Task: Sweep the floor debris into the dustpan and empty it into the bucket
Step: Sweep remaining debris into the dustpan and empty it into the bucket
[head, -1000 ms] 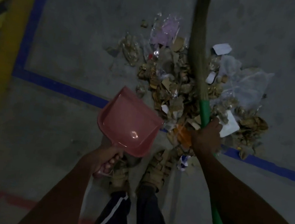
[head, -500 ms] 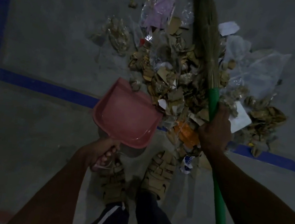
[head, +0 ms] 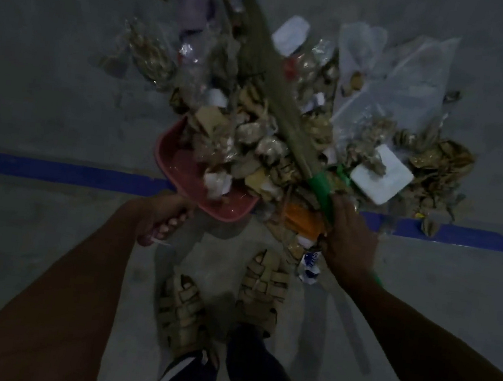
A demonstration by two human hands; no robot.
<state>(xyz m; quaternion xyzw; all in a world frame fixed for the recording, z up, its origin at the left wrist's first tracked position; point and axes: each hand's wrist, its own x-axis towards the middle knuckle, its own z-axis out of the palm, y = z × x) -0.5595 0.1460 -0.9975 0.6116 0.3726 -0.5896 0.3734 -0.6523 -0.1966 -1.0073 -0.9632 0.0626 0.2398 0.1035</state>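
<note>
A pink dustpan (head: 183,169) lies low on the floor with its mouth against the debris pile (head: 269,141). Brown scraps and a white piece sit inside it. My left hand (head: 161,217) grips the dustpan's handle from below. My right hand (head: 349,234) grips the green handle of a grass broom (head: 267,75), whose brown bristles slant up and left across the pile. The pile holds cardboard scraps, clear plastic bags (head: 399,82), white foam pieces (head: 381,177) and an orange wrapper (head: 300,218). No bucket is in view.
A blue floor line (head: 56,171) runs left to right under the pile. My two sandalled feet (head: 224,301) stand just below the dustpan. Bare grey concrete lies to the left and right of the pile.
The dustpan has gone forward and down into the pile, and scraps now lie in it. The broom has tilted leftward and pushed debris toward the pan. The camera has moved closer.
</note>
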